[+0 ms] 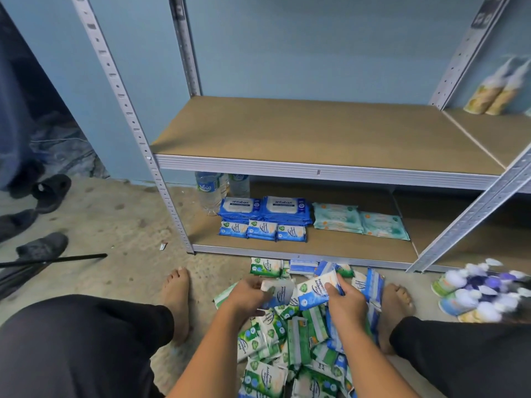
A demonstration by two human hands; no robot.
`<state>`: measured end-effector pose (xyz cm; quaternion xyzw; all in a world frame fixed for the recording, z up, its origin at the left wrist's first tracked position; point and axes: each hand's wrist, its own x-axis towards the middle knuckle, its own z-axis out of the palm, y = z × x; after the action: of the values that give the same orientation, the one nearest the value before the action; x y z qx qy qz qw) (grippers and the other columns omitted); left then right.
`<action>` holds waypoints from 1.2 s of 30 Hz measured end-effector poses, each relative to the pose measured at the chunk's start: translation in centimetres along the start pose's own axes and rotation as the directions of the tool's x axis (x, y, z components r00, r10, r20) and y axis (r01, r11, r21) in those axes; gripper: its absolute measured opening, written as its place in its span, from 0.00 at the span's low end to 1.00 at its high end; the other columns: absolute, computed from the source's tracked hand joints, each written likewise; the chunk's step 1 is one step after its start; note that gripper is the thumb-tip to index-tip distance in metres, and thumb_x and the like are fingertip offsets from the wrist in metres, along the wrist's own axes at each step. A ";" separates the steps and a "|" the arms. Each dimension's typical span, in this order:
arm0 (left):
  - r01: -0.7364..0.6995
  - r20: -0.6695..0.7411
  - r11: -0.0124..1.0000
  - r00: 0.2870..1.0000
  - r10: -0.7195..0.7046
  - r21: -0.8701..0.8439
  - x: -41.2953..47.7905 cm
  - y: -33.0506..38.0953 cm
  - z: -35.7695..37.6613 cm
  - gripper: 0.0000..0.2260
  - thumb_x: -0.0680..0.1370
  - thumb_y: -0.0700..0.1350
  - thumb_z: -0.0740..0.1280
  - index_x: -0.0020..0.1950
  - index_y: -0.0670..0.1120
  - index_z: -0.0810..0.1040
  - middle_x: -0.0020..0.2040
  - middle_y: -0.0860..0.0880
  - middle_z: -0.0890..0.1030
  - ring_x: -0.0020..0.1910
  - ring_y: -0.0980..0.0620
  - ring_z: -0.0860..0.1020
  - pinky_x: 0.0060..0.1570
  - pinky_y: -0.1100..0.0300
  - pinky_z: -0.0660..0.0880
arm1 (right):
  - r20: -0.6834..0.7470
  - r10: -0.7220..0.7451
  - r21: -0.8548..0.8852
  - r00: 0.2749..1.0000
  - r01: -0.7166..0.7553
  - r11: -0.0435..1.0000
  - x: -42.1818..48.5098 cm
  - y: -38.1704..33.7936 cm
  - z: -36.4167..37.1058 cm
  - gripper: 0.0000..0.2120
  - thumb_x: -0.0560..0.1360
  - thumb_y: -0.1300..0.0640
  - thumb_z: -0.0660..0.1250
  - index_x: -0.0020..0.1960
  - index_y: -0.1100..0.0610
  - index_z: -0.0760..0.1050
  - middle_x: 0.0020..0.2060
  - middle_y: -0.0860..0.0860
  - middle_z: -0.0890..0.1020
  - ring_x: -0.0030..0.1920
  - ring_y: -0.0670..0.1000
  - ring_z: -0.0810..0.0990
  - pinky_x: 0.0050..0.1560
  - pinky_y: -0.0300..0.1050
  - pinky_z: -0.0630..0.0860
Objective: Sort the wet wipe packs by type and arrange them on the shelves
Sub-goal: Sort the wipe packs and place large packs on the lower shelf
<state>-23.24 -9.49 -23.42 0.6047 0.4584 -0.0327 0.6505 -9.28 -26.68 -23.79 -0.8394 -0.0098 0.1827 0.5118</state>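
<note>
Squats at rack, pile (287,340) of mixed green and blue packs on floor (129,225) between bare feet, just off front edge of bottom shelf (373,248). Probably dumped there for short reach.

Grips blue pack (316,293) in right hand (346,301), fingers curled round its near end, label up, likely to read type. Held above far end of pile.

Pinches blurred pack (278,291) in left hand (250,295), fingers curled on its left edge. Motion blur, type unreadable, looks white-green. Cannot tell if the two packs touch.

Reads as picking stage: pulling packs out of the mix, one per hand, checking type before shelving.

Shows sorting by type on bottom shelf already:
- antabax stacks (283,209), two side by side, toward back left.
- blue row (262,230), three small packs touching, just in front of antabax, near front edge. Likely home for the blue pack, same print.
- teal packs (336,218), right of antabax, own group.
- water bottles (209,192) at back-left corner, not task items.

Shows no green group on shelf yet; needs its own spot. Leaves most of pile unsorted, so task early.
</note>
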 end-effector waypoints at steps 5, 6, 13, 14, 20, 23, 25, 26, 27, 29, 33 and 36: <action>-0.125 -0.195 0.992 0.973 0.122 0.000 1.0 -0.6 0.3 0.10 0.81 0.48 0.68 0.59 0.44 0.77 0.46 0.45 0.83 0.37 0.50 0.81 0.34 0.58 0.76 | -0.073 0.064 0.053 0.995 -0.061 0.997 -0.2 -0.5 0.4 0.19 0.78 0.58 0.71 0.68 0.60 0.78 0.64 0.57 0.80 0.60 0.59 0.79 0.58 0.48 0.74; -0.141 -0.237 0.990 0.961 0.139 0.008 1.1 -0.6 0.2 0.11 0.81 0.48 0.68 0.61 0.46 0.76 0.47 0.45 0.83 0.38 0.50 0.82 0.35 0.57 0.77 | -0.078 0.076 0.057 0.994 -0.072 0.996 -0.1 -0.6 0.6 0.17 0.78 0.58 0.71 0.65 0.61 0.79 0.60 0.57 0.82 0.56 0.59 0.80 0.54 0.48 0.74; -0.177 -0.304 0.958 0.947 0.103 -0.226 2.2 -0.8 -0.5 0.21 0.81 0.41 0.68 0.73 0.52 0.72 0.48 0.43 0.83 0.43 0.46 0.85 0.43 0.52 0.84 | -0.043 0.173 0.108 0.984 -0.167 0.980 0.8 0.4 2.0 0.10 0.78 0.59 0.71 0.56 0.55 0.73 0.44 0.54 0.81 0.39 0.60 0.84 0.45 0.60 0.83; -0.172 -0.303 0.946 0.949 0.084 -0.276 2.4 -0.8 -0.6 0.22 0.81 0.41 0.69 0.74 0.51 0.73 0.48 0.43 0.84 0.43 0.45 0.85 0.45 0.50 0.84 | -0.040 0.178 0.124 0.983 -0.172 0.977 0.9 0.5 2.1 0.13 0.78 0.60 0.71 0.60 0.54 0.73 0.49 0.56 0.82 0.39 0.59 0.84 0.43 0.58 0.84; -0.187 -0.280 0.917 0.956 0.088 -0.351 2.5 -0.6 -0.8 0.25 0.80 0.37 0.68 0.75 0.52 0.70 0.50 0.42 0.82 0.46 0.46 0.85 0.48 0.48 0.84 | -0.040 0.176 0.182 0.984 -0.166 0.969 1.0 0.7 2.4 0.24 0.79 0.61 0.69 0.74 0.53 0.71 0.62 0.58 0.80 0.37 0.53 0.84 0.34 0.45 0.81; -0.193 -0.325 0.919 0.942 0.076 -0.344 3.0 -0.9 -1.0 0.22 0.81 0.37 0.67 0.73 0.54 0.73 0.51 0.42 0.82 0.46 0.43 0.85 0.48 0.46 0.83 | -0.032 0.166 0.189 0.986 -0.157 0.969 0.8 0.7 2.5 0.23 0.80 0.61 0.69 0.74 0.55 0.72 0.50 0.53 0.84 0.33 0.51 0.83 0.40 0.50 0.83; -0.196 -0.358 0.913 0.932 0.060 -0.357 3.4 -1.4 -1.3 0.21 0.81 0.37 0.66 0.72 0.53 0.75 0.51 0.41 0.81 0.46 0.42 0.85 0.48 0.46 0.83 | -0.030 0.173 0.209 0.984 -0.163 0.964 0.7 0.5 2.4 0.22 0.79 0.61 0.69 0.73 0.57 0.73 0.36 0.43 0.80 0.33 0.52 0.83 0.44 0.53 0.84; -0.197 -0.368 0.910 0.928 0.053 -0.365 3.4 -1.4 -1.4 0.20 0.82 0.37 0.65 0.72 0.53 0.75 0.51 0.41 0.81 0.46 0.43 0.84 0.47 0.46 0.84 | -0.031 0.171 0.220 0.985 -0.161 0.962 0.7 0.4 2.5 0.21 0.79 0.62 0.70 0.72 0.58 0.74 0.34 0.41 0.78 0.33 0.53 0.83 0.44 0.54 0.84; -0.200 -0.376 0.907 0.925 0.051 -0.371 3.6 -1.6 -1.6 0.19 0.82 0.37 0.65 0.71 0.53 0.76 0.50 0.42 0.81 0.44 0.45 0.83 0.47 0.48 0.84 | -0.029 0.169 0.231 0.985 -0.158 0.960 0.7 0.3 2.6 0.21 0.79 0.62 0.70 0.71 0.58 0.74 0.34 0.40 0.78 0.33 0.53 0.83 0.45 0.54 0.84; -0.217 -0.398 0.905 0.915 0.058 -0.367 3.8 -1.6 -2.0 0.18 0.83 0.37 0.64 0.68 0.55 0.76 0.51 0.44 0.80 0.40 0.49 0.80 0.42 0.56 0.83 | -0.021 0.171 0.251 0.985 -0.160 0.955 0.8 0.2 3.0 0.21 0.78 0.62 0.70 0.70 0.59 0.75 0.36 0.40 0.78 0.33 0.53 0.84 0.44 0.53 0.84; -0.258 -0.440 0.894 0.895 0.078 -0.367 5.3 -0.9 -3.4 0.18 0.83 0.39 0.64 0.71 0.53 0.76 0.54 0.48 0.80 0.43 0.49 0.83 0.49 0.50 0.83 | 0.000 0.172 0.284 0.985 -0.165 0.945 1.7 -0.8 4.4 0.21 0.78 0.61 0.71 0.71 0.57 0.75 0.47 0.50 0.83 0.31 0.50 0.83 0.37 0.46 0.81; -0.282 -0.471 0.876 0.879 0.072 -0.391 7.2 0.6 -4.9 0.18 0.82 0.38 0.65 0.72 0.52 0.75 0.51 0.49 0.80 0.49 0.48 0.83 0.52 0.48 0.83 | -0.003 0.171 0.320 0.985 -0.161 0.934 3.2 -1.7 6.1 0.22 0.78 0.60 0.71 0.71 0.56 0.74 0.55 0.52 0.84 0.29 0.48 0.83 0.40 0.47 0.82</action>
<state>-21.50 -1.67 -26.81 0.4700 0.5300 0.2733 0.6508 -7.96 -20.03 -25.78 -0.7465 0.0984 0.2113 0.6233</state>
